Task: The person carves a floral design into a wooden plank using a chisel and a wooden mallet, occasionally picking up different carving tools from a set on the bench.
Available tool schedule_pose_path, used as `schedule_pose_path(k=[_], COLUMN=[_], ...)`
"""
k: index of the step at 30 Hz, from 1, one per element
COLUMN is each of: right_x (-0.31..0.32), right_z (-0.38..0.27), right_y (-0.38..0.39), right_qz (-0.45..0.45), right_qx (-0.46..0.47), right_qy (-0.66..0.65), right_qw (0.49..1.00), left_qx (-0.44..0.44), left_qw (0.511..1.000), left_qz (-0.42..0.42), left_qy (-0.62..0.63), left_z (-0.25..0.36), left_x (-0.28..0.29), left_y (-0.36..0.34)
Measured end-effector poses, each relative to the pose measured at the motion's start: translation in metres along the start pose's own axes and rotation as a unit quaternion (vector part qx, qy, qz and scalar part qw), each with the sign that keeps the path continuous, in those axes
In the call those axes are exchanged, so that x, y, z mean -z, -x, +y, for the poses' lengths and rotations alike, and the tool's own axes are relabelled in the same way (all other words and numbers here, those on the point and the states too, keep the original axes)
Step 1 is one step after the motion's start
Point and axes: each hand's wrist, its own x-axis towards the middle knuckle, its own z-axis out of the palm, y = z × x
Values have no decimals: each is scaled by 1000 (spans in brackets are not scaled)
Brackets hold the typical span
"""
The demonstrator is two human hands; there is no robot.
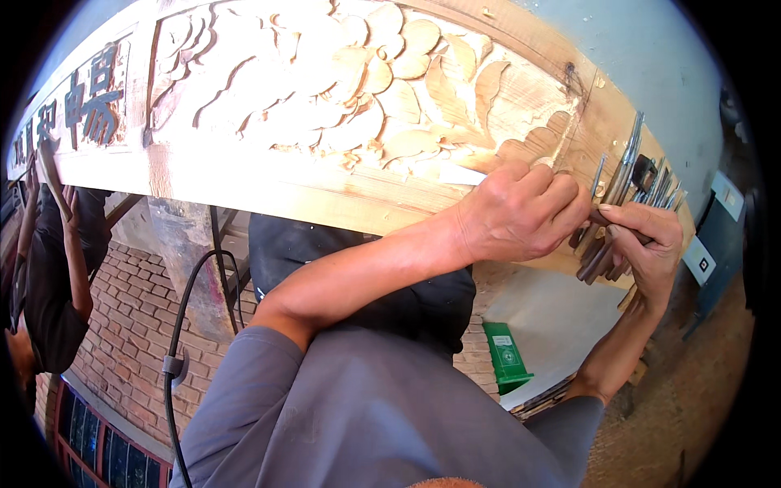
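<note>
A long pale wooden board (309,199) spans the view, carved with petals and leaves (399,102) in relief. My left hand (521,211) has its fingers curled at the lower right of the carving; whatever is inside them is hidden. Beside it lies a bundle of chisels (634,175), with steel tips upward and wooden handles downward, on the board's right end. My right hand (651,244) reaches in from the lower right, thumb and fingers closed on one chisel handle (606,218) at the near side of the bundle.
Another person's arms (71,252) work at dark raised lettering (98,102) on the board's left. A post (179,244), looped black cable (183,297) and brick paving (130,317) show below. A green bin (504,358) sits low right; a dark panel (712,252) stands beyond the chisels.
</note>
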Motion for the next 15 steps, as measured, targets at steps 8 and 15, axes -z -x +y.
schedule_pose_path(k=[8,15], right_x=[37,43], right_z=[-11,-27], right_y=[24,7], right_qz=[46,12], right_qx=[-67,-86], right_qy=[16,34], right_qw=[997,996], left_qx=[-52,-36], left_qw=[998,995], left_qz=[-25,-31], left_qy=[12,88], left_z=[-1,-4], left_x=[-4,-8], left_y=[-6,-6])
